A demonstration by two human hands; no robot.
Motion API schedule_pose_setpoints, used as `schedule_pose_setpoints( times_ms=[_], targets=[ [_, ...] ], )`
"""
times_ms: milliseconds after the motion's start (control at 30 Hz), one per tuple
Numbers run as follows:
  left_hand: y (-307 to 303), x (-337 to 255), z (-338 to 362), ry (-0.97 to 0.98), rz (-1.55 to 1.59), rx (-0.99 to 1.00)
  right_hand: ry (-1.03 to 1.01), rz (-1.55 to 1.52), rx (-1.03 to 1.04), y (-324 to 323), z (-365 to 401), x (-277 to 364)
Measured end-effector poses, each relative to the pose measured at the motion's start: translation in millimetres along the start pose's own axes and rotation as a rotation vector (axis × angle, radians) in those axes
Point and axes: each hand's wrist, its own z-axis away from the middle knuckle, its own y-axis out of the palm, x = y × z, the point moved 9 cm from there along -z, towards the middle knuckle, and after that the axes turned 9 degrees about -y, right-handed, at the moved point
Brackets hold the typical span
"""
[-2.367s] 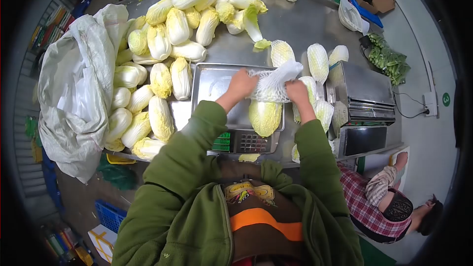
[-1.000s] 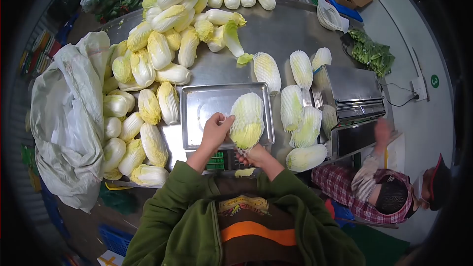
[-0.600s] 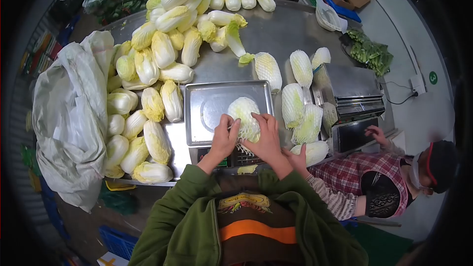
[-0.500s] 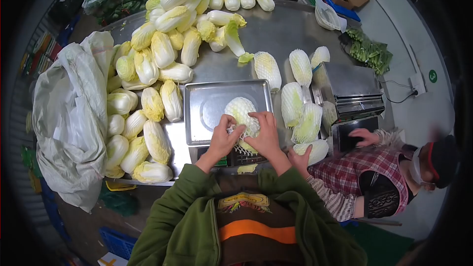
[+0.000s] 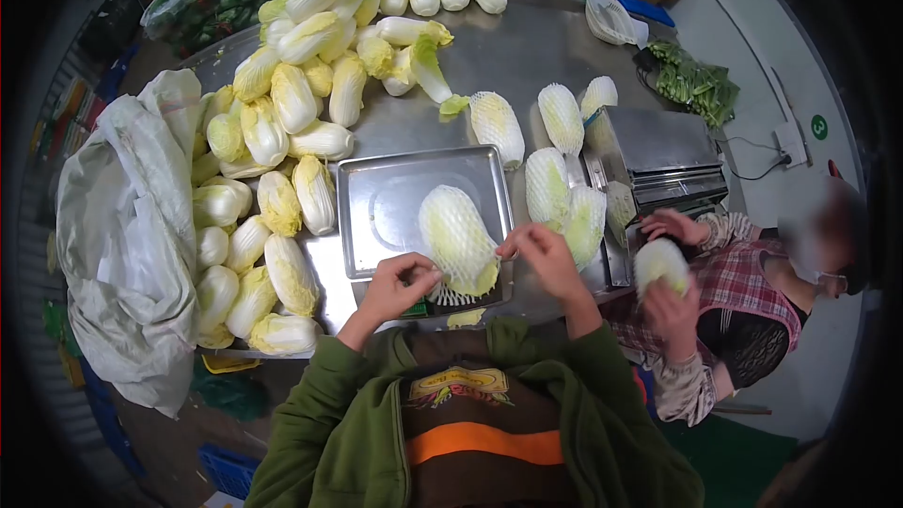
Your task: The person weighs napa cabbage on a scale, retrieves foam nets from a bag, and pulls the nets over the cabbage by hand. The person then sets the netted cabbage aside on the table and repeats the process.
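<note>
A cabbage in a white foam net point(image 5: 457, 230) lies on the square metal tray point(image 5: 353, 216), its green-yellow end toward me. My left hand point(image 5: 400, 290) is at the lower left of this cabbage, thumb and fingers pinched on the net's edge. At its right side my right hand point(image 5: 544, 254) pinches the net's edge with thumb and forefinger. Several netted cabbages point(image 5: 547, 190) lie right of the tray. Bare cabbages point(image 5: 293, 273) are heaped on its left.
A co-worker point(image 5: 743, 292) at the right holds a netted cabbage point(image 5: 660, 265) beside a metal machine point(image 5: 663, 155). A white plastic sack point(image 5: 132, 245) stands at the left. Leafy greens point(image 5: 694, 85) and a white basket point(image 5: 609, 17) are at the upper right.
The net now covers more of the cabbage, down toward its near end. My hands have moved apart to its two sides. The co-worker has lifted a netted cabbage off the table.
</note>
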Motion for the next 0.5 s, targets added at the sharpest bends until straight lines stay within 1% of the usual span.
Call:
schedule_pose_setpoints(
  times_ms=[33,67,100,133,167,200,233,267,300,333,367,400,467,500],
  targets=[
    [5.2,14.9,2.1,-0.118,0.174,0.091,0.029,-0.109,-0.169,-14.0,3.1,-6.6],
    [7.4,19.3,1.0,-0.116,0.173,0.092,0.05,-0.216,-0.34,-26.9,7.5,-14.7],
    [-2.7,27.3,-2.1,-0.161,0.222,-0.048,0.132,0.022,-0.272,-28.9,10.5,-22.2],
    [-13.3,36.4,-3.8,-0.206,0.269,-0.186,0.128,0.02,-0.276,-29.9,14.3,-36.1],
    [-19.6,47.1,-6.7,-0.253,0.236,-0.28,0.2,-0.013,-0.221,-23.8,20.5,-63.2],
    [-15.9,47.0,-9.6,-0.252,0.234,-0.277,0.273,-0.046,-0.165,-15.0,20.1,-66.1],
    [-13.8,52.2,-9.8,-0.324,0.168,-0.32,0.331,0.028,-0.056,-6.1,25.6,-61.4],
    [-14.2,58.1,-10.2,-0.395,0.102,-0.364,0.328,0.028,-0.06,1.8,25.2,-61.1],
    [-6.9,71.3,-14.0,-0.466,0.072,-0.274,0.232,0.167,-0.064,9.7,24.0,-52.9],
    [-3.7,74.9,-16.1,-0.467,0.067,-0.273,0.136,0.304,-0.069,18.3,21.8,-44.6],
    [0.8,77.8,-19.5,-0.468,0.085,-0.278,0.098,0.277,-0.135,21.2,16.8,-47.2],
    [5.2,73.6,-23.1,-0.467,0.104,-0.284,0.096,0.274,-0.141,23.0,10.6,-47.8],
    [8.7,65.6,-29.9,-0.485,0.085,-0.279,-0.115,0.517,-0.031,30.4,-5.8,-29.6],
    [12.0,67.1,-35.1,-0.48,0.092,-0.245,-0.117,0.515,-0.037,26.5,-9.8,-31.5]
  ],
)
